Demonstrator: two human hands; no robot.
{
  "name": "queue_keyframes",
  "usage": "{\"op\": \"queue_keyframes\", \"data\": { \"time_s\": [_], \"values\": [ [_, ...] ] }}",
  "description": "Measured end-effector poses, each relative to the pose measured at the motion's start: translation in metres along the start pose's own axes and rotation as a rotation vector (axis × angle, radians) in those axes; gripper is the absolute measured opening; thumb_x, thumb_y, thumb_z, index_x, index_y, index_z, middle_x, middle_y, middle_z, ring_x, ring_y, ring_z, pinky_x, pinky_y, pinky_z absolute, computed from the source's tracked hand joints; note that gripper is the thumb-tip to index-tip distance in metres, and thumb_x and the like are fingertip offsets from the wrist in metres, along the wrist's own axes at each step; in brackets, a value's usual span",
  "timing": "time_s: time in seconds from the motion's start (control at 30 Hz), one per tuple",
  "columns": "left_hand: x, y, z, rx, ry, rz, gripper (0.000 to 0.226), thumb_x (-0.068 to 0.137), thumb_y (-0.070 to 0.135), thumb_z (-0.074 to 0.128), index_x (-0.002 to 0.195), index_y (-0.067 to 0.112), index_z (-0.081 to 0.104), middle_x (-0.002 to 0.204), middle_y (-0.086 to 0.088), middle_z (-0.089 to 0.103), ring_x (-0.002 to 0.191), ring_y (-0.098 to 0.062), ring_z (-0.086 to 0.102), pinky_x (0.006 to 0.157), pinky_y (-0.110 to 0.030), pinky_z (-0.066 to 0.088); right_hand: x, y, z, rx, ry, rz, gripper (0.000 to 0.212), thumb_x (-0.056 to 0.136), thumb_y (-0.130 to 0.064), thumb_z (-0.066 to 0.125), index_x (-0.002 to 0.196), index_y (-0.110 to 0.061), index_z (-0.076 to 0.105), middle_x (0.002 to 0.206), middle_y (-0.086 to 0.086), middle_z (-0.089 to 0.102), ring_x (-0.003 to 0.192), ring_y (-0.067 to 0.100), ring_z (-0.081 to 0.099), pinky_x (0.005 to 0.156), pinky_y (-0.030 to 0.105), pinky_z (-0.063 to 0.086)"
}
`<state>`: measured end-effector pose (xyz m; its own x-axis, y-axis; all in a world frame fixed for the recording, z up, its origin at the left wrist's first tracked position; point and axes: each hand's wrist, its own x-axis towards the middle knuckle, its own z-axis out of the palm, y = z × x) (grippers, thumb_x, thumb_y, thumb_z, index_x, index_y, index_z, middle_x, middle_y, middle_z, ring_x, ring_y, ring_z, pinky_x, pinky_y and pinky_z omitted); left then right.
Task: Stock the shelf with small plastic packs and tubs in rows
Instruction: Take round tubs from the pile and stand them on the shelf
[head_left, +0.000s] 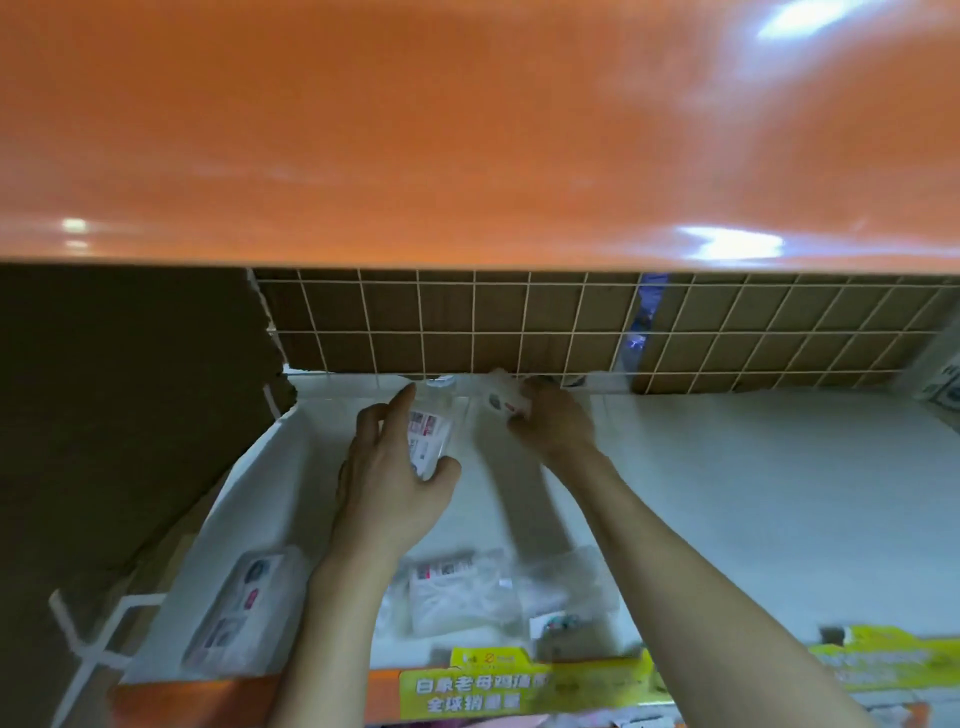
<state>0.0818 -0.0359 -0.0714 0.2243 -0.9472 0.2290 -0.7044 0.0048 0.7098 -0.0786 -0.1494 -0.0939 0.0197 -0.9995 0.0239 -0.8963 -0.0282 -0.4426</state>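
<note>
Two hands deep in the white shelf (727, 493). Left hand (395, 483) has its grip curled round a clear tub (431, 431); right hand (556, 421) pinches a small pack (506, 402) at the wire grid back (519, 322). Placing step; next, likely seat both in a row. More packs (457, 592) lie near the front edge; orange shelf (467, 130) overhead.

Dim, blurry; glare on orange shelf underside (467, 130); wide-angle warp.

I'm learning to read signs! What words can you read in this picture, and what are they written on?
"白象老母鸡汤" then one blurred character: yellow-green shelf-edge tag, first line.
"全球销量" then a blurred ending: same tag, second line; partly a guess.
Clear pack in the left hand: label too blurred.
Small pack in the right hand: unreadable.
Front packs: unreadable.
</note>
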Motion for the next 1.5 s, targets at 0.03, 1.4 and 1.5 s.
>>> {"op": "queue_keyframes", "data": {
  "time_s": [0.03,1.4,1.5],
  "values": [
    [0.001,0.005,0.003,0.002,0.006,0.019,0.076,0.079,0.022,0.067,0.145,0.025,0.03,0.137,-0.004,0.037,0.124,-0.024,0.043,0.1,-0.035,0.038,-0.005,0.007,-0.008,0.018,0.033,-0.014,0.034,0.087,-0.023,0.053,0.121,-0.018,0.052,0.113,0.009,0.062,0.101,0.028,0.059,0.074,0.032,0.047],
    [-0.09,0.24,0.255,0.025,-0.169,0.081,0.085,0.073,0.022,0.08,0.144,0.014,0.034,0.139,-0.006,0.044,0.122,-0.023,0.044,0.098,-0.02,0.028,-0.127,0.356,-0.184,0.115,0.434,-0.186,0.031,0.063,-0.013,0.058,0.093,-0.013,0.059,0.084,0.005,0.059,0.075,0.031,0.056,0.061,0.035,0.042],
    [-0.092,0.254,0.268,0.086,-0.128,0.149,0.085,0.071,0.028,0.08,0.143,0.018,0.037,0.138,0.0,0.048,0.122,-0.025,0.044,0.097,-0.027,0.026,-0.132,0.37,-0.189,0.126,0.424,-0.176,0.032,0.064,-0.013,0.057,0.095,-0.013,0.06,0.084,0.005,0.061,0.075,0.032,0.058,0.062,0.038,0.046]
  ]
}}
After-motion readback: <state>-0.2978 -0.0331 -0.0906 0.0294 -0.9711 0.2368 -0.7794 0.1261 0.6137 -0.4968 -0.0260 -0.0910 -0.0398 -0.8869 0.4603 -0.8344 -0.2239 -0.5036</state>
